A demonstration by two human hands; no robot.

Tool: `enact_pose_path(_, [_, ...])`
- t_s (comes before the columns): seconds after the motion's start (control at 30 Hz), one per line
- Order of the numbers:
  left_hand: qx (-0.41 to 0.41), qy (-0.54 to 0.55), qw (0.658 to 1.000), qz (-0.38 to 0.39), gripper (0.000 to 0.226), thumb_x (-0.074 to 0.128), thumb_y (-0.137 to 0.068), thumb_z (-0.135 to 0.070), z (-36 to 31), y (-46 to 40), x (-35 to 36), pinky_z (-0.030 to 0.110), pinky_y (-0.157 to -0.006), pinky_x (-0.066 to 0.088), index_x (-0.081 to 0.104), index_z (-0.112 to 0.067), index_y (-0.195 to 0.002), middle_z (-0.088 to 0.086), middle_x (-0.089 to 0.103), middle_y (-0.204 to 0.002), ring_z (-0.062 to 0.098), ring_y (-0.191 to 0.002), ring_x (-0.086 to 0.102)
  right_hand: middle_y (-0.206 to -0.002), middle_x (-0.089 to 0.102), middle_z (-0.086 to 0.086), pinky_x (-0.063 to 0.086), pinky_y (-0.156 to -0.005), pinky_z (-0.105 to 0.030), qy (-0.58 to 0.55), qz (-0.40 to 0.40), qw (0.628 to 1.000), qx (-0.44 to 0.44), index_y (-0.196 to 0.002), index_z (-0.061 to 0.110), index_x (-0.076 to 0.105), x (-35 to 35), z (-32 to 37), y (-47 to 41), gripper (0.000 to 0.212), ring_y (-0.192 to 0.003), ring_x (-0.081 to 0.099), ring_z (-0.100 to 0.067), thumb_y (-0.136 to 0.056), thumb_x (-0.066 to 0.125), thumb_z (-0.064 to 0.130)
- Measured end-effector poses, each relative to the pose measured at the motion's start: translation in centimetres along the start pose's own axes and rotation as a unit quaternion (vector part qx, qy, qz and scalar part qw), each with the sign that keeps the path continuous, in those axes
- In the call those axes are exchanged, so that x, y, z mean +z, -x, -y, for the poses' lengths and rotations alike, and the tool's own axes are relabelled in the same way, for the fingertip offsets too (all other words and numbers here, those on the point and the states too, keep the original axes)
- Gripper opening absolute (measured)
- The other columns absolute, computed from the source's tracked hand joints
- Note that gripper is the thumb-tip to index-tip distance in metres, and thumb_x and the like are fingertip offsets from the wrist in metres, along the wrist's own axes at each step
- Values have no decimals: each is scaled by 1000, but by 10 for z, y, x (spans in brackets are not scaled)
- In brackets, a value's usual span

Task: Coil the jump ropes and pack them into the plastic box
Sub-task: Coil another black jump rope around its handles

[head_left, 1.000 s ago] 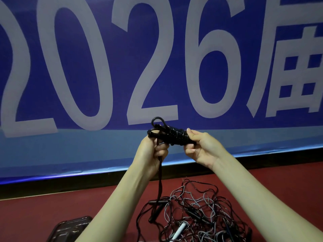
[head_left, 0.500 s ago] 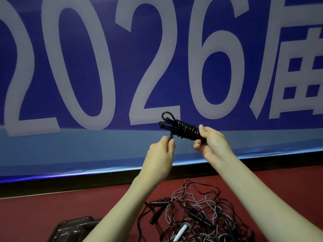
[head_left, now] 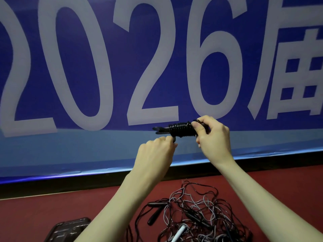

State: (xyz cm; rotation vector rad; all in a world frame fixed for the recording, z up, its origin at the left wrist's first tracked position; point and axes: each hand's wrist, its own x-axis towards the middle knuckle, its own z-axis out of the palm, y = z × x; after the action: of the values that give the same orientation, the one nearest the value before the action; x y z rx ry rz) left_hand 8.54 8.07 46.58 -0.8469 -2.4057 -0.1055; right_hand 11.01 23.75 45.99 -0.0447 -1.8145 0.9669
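Both hands raised in front of a blue banner with large white "2026" lettering (head_left: 157, 58). Right hand (head_left: 212, 140) grips the right end of a black jump rope wound into a tight coiled bundle (head_left: 181, 131), thumb and fingers curled round it; a small loop of cord pokes out above the thumb. The bundle lies roughly level, its left end sticking out free, two handle tips showing there. Left hand (head_left: 155, 151) sits just below the bundle's left part, fingers curled, pinching a short bit of black cord that comes down from the coil; the exact pinch point is hidden behind the knuckles, so probably the rope's tail end.

Below, on the dark red floor (head_left: 43, 210), a tangled heap of loose black and grey jump ropes (head_left: 197, 213) lies near, between the forearms. A black handle (head_left: 154, 216) rests at the heap's left edge, a white handle (head_left: 179, 234) at its near edge. Near left, partly cut off by the frame and the left forearm, a dark translucent plastic box (head_left: 68, 228) sits on the floor, well apart from the held bundle. The box's contents cannot be made out.
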Motion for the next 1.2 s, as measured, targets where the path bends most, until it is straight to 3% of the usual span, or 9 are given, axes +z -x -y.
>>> enact_pose_path(0.1, [16, 20, 999, -19, 30, 31, -104, -38, 5, -1, 1, 31, -62, 33, 51, -17, -112, -1, 61, -109, 31, -92, 59, -76, 56, -2, 35, -59, -9, 62, 28, 994, -87, -84, 4, 65, -1, 3, -1, 9, -67, 49, -7, -91, 63, 8])
enact_pose_path(0.27, [34, 67, 996, -41, 29, 39, -101, -41, 12, -1, 1, 34, -64, 41, 57, -23, -113, -5, 62, -101, 26, -87, 58, -82, 58, -5, 38, -63, -18, 92, 122, 982, -111, -89, 4, 66, -9, 8, -7, 11, -72, 50, -16, -93, 61, 12])
enact_pose_path(0.43, [15, 165, 984, -72, 29, 58, -89, -50, 16, -1, -7, 33, -55, 32, 63, -22, -90, -7, 55, -72, 19, -66, 45, -80, 57, 1, 36, -61, -11, 92, 211, 970, -77, -87, 10, 65, -28, 15, -16, 12, -70, 48, -6, -95, 60, 17])
enact_pose_path(0.7, [17, 282, 959, -1, 47, 77, -64, -58, 17, 1, -1, 30, -52, 25, 45, -24, -62, -6, 43, -53, 15, -54, 34, -78, 62, -1, 45, -64, -33, 143, 382, 912, -46, -85, 18, 68, -50, 17, -24, 14, -67, 53, -16, -93, 60, 25])
enact_pose_path(0.8, [62, 384, 921, 11, 46, 80, -60, -54, 20, -1, 1, 27, -53, 27, 50, -19, -61, -6, 43, -53, 11, -54, 31, -70, 61, 2, 45, -58, -31, 80, 417, 905, -2, -82, 18, 69, -57, 15, -27, 14, -60, 51, -14, -93, 61, 23])
enact_pose_path(0.9, [65, 484, 872, 41, 40, 83, -61, -45, 20, -2, -1, 22, -55, 29, 52, -20, -61, -4, 45, -57, 9, -57, 34, -66, 53, 0, 36, -50, -24, -38, 444, 894, 48, -87, 6, 67, -62, 12, -29, 15, -57, 43, -17, -95, 60, 16])
enact_pose_path(1.03, [64, 582, 809, 56, 23, 65, -65, -39, 16, -2, -2, 24, -58, 34, 55, -19, -65, -3, 47, -60, 12, -58, 39, -69, 49, -9, 29, -48, -20, -140, 460, 874, 71, -88, -3, 63, -60, 8, -27, 21, -54, 37, -14, -93, 59, 17])
enact_pose_path(1.1, [65, 624, 777, 52, 26, 63, -69, -37, 14, -4, 1, 20, -55, 38, 53, -13, -69, -5, 49, -58, 10, -54, 43, -74, 48, -14, 27, -48, -21, -176, 464, 865, 77, -89, -5, 62, -56, 4, -26, 28, -57, 34, -19, -91, 59, 22])
enact_pose_path(1.2, [52, 659, 749, 33, 34, 62, -74, -43, 14, -5, 6, 28, -55, 46, 52, -10, -73, -1, 54, -61, 19, -55, 52, -71, 44, -13, 26, -46, -17, -252, 448, 851, 109, -89, -9, 58, -48, 1, -23, 33, -53, 32, -14, -88, 58, 24])
